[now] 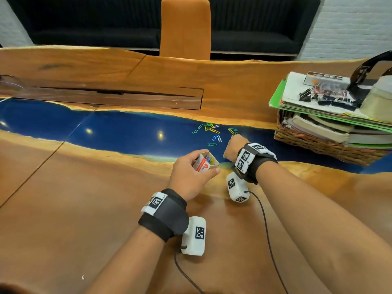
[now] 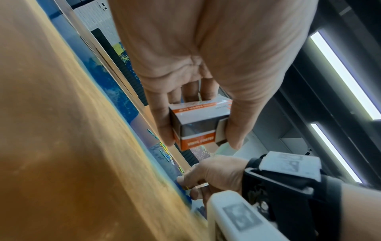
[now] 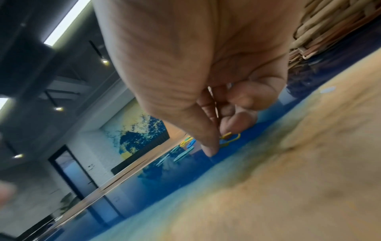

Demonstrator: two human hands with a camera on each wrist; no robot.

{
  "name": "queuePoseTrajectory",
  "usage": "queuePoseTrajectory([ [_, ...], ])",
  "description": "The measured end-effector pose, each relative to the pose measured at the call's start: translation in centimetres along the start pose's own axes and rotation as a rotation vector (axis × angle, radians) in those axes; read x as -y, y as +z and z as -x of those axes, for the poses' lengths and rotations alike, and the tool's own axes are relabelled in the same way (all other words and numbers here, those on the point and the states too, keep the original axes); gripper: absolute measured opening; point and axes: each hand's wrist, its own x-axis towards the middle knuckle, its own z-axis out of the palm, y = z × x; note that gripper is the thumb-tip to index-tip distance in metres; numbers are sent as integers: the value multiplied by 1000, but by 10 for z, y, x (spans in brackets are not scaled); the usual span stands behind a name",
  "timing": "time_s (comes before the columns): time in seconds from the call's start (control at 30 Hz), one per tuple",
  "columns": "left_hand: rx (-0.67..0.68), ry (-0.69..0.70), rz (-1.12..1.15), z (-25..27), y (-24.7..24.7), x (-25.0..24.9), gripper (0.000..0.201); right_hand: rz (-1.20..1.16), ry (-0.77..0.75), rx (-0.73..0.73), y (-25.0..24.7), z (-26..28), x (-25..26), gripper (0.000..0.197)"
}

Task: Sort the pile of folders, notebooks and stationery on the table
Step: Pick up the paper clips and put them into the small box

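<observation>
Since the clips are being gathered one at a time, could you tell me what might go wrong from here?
The small open box sits tilted in the left hand, so clips already inside may spill. The right hand pinches at a yellow paper clip on the glossy blue strip; it could slip. Loose paper clips nearby may scatter if brushed.

We see a small orange-and-white paper-clip box [image 1: 205,164], its top flap open and tilted toward the scatter, a few coloured clips inside, held above the wooden edge of the desk [image 1: 84,198]. Loose paper clips [image 1: 213,130] in blue, green and yellow lie strewn flat on the desk's blue resin strip, just beyond the box. To the right, a wicker basket [image 1: 314,143] holds stacked notebooks [image 1: 331,129]; green and pale folders [image 1: 301,98] rest across its top, carrying black binder clips [image 1: 326,99] and a small grey box [image 1: 324,78].
</observation>
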Motion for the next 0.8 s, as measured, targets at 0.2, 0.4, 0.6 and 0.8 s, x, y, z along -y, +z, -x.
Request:
queuePoseTrajectory([
  [0.2, -6, -4, -42, 2, 0, 1, 43, -361, -104, -94, -2, 42, -8, 10],
  [0.4, 1, -22, -41, 3, 2, 1, 40, -931, -285, -158, -24, 101, 9, 14],
  [0.6, 35, 9, -49, 6, 4, -3, 35, -625, -369, -368, -5, 103, 12, 12],
  [0.8, 32, 5, -33, 3, 4, 1, 37, -514, -471, -298, 6, 106, 4, 10],
])
